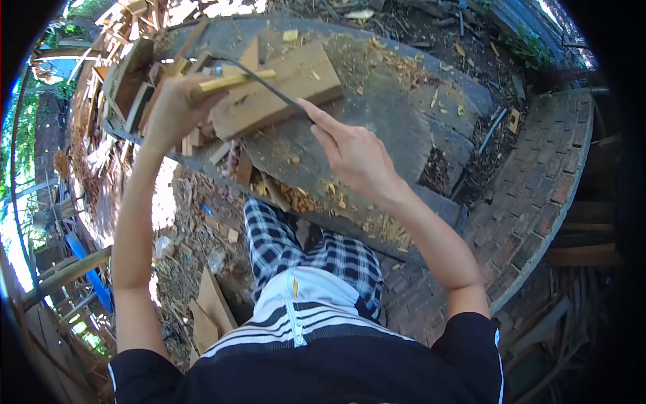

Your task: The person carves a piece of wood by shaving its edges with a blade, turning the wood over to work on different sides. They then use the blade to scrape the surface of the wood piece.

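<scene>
In my left hand [176,111] is a thin yellow wood strip [232,81], fingers closed round its near end. The strip points right, over a thick wooden block [296,84]. My right hand [353,148] is wrapped round the near end of a long, dark, slightly curved blade [269,86]. This blade slants up and left from my fist and crosses the strip in this view. The block lies on a worn grey wooden work surface [390,128], dusted with pale shavings.
Wood offcuts [145,101] are piled at the left end of the work surface. More shavings [303,200] lie along its near edge, by my knees. Paved brick [538,161] borders it on the right. Scraps and a cardboard-like sheet [214,303] are on the ground at left.
</scene>
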Demonstrator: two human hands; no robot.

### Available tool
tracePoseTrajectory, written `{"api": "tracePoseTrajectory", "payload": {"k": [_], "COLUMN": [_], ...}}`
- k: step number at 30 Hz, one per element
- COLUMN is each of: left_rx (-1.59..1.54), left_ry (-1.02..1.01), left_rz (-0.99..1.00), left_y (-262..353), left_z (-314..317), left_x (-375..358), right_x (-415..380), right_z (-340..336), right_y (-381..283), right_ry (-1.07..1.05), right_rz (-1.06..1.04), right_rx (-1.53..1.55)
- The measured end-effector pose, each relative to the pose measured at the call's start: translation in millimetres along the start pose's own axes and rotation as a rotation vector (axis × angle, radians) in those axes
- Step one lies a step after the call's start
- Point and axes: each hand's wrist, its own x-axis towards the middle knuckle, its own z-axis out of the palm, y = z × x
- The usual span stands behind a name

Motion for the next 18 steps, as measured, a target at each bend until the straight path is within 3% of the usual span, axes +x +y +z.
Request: {"api": "tracePoseTrajectory", "payload": {"k": [2, 5, 8, 11, 14, 16, 18], "left_rx": [0.07, 0.126, 0.062, 0.023, 0.042, 0.109, 0.053], "left_ry": [0.004, -0.035, -0.023, -0.02, -0.051, -0.021, -0.043], "left_rz": [0.151, 0.076, 0.076, 0.15, 0.154, 0.249, 0.163], "left_y": [-6.1, -2.3, -4.2, -6.6, -3.5, -8.0, -8.0], "left_z": [-2.5, -7.0, -9.2, -4.7, -8.0, -6.5, -0.9], "left_x": [4.0, 3.8, 12.5, 13.2, 9.5, 11.7, 2.2], "right_x": [-10.1, 17.3, 17.2, -3.6, 29.2, 29.5, 7.0], "right_z": [-1.2, 13.7, 4.0, -1.9, 17.9, 8.4, -1.8], "right_y": [-7.0, 31.6, 12.9, -6.1, 39.6, 21.1, -11.8], "right_ry": [-0.014, 0.038, -0.01, -0.032, 0.001, 0.003, -0.074], "right_rz": [-0.037, 0.091, 0.072, -0.001, 0.11, 0.055, 0.073], "right_rx": [0.143, 0.043, -0.049, 0.159, 0.079, 0.089, 0.094]}}
